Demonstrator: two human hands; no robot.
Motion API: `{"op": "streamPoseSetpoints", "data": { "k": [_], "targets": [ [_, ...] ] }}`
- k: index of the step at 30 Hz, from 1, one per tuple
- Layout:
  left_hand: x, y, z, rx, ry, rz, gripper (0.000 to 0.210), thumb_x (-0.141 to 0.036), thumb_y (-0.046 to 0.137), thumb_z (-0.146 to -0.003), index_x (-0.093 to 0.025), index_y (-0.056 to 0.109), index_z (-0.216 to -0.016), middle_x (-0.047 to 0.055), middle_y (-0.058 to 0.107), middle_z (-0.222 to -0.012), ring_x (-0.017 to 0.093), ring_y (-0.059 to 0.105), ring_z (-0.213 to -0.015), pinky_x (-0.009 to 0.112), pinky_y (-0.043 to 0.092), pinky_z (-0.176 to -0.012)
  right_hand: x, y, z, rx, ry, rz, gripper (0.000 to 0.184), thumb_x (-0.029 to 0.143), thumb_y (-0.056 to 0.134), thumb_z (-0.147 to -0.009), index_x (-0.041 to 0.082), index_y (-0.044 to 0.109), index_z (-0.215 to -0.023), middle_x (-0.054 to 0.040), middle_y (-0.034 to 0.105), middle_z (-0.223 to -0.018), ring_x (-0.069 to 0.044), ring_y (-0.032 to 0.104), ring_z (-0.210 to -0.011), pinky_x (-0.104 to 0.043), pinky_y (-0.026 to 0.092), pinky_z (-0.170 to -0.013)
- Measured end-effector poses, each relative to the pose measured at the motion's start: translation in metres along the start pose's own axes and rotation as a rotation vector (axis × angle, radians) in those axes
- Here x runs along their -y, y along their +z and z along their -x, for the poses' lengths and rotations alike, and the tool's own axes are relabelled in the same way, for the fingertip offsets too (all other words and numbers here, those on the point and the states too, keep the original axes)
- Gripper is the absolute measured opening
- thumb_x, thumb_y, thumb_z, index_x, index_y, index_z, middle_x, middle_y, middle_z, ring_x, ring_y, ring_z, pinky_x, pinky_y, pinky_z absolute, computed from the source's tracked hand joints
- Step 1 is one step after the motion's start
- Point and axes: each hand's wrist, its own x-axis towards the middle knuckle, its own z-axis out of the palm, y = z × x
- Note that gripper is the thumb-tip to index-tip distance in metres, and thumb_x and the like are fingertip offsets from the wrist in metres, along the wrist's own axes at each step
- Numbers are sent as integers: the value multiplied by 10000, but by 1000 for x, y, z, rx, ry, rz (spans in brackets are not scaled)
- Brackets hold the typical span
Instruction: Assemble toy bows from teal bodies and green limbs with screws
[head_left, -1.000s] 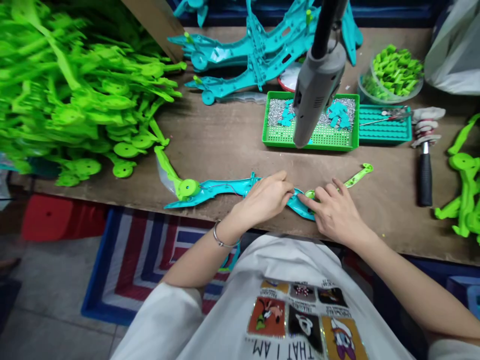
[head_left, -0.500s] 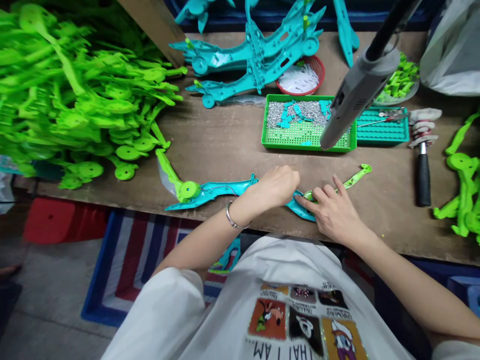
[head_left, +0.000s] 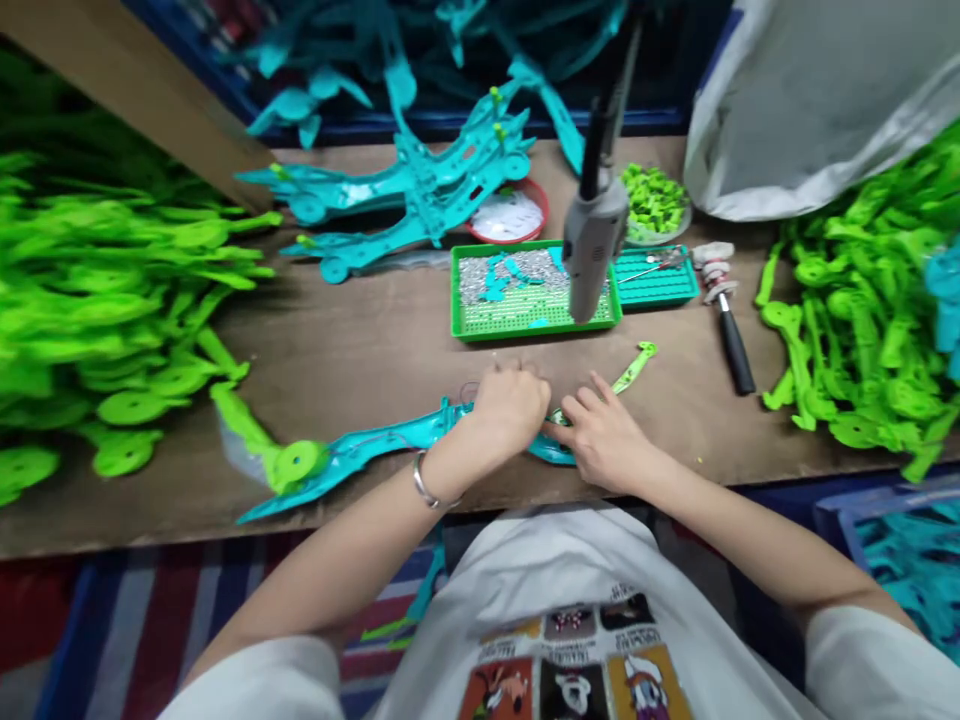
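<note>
A long turquoise plastic piece (head_left: pixel 382 440) lies along the front of the table, with thin wire on it. At its left end sits a lime-green arm with a round disc (head_left: pixel 298 464); another lime-green arm (head_left: pixel 636 368) sticks out from its right end. My left hand (head_left: pixel 512 405), fingers curled and closed, is over the right part of the turquoise piece; whatever its fingertips hold is hidden beneath it. Just beside it, my right hand (head_left: pixel 609 435) rests on the right end, index finger pressing there and the other fingers spread.
Behind my hands stand a green tray (head_left: pixel 536 335) of small metal parts, a hanging electric screwdriver (head_left: pixel 592 250) and a black-handled hammer (head_left: pixel 735 345). Lime-green arms are heaped at left (head_left: pixel 142 320) and right (head_left: pixel 847 330). Turquoise pieces (head_left: pixel 420 190) lie at the back.
The camera view has swung, so the whole table appears shifted left and lower. Both hands stay at the same part of the turquoise piece, in nearly the same pose.
</note>
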Motion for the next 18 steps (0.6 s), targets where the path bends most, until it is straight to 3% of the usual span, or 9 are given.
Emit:
{"op": "streamPoseSetpoints", "data": {
  "k": [4,7,10,13,15,18],
  "targets": [
    [-9,4,10,-47,14,-219,296,-97,457,-924,-106,752,-901,195,706,-1021,342,631,-1027,458,453,-832,-13,-7,9,-25,-62,-106,418,144,516,-902,226,632,-1295,-77,613,-1029,-242,508,-1012,-541,291,-1175],
    [-11,6,18,-74,6,-253,308,-85,437,-927,-124,742,-909,172,696,-990,337,611,-993,445,430,-785,-56,-29,17,-124,-2,-247,394,85,524,-842,192,656,-1198,-73,651,-1006,-223,561,-985,-433,445,-1027],
    [-12,7,25,-133,12,-244,289,-81,440,-927,-148,721,-909,149,682,-965,327,600,-954,441,426,-760,-139,-63,13,-435,362,-150,349,59,471,-861,144,644,-1152,-125,646,-1129,-244,572,-1087,-429,453,-974],
    [-10,16,40,-280,-17,-137,260,-106,443,-955,-183,691,-961,133,678,-997,308,597,-949,444,450,-775,-240,-98,-1,-577,700,104,478,142,469,-893,-43,514,-1331,-250,537,-1270,-304,506,-1218,-448,398,-966],
    [-6,32,56,-445,-35,33,248,-130,461,-974,-218,668,-1077,123,680,-1091,284,609,-1000,438,485,-829,-301,-114,-14,-541,818,215,623,245,427,-942,-179,371,-1395,-350,423,-1340,-370,434,-1309,-459,355,-916],
    [2,65,86,-713,-6,303,353,-101,522,-950,-292,612,-1232,86,685,-1131,242,643,-1044,418,529,-909,-372,-123,-36,-390,978,315,769,436,419,-970,-123,302,-1485,-404,258,-1434,-450,351,-1373,-515,307,-841]
  ]
}}
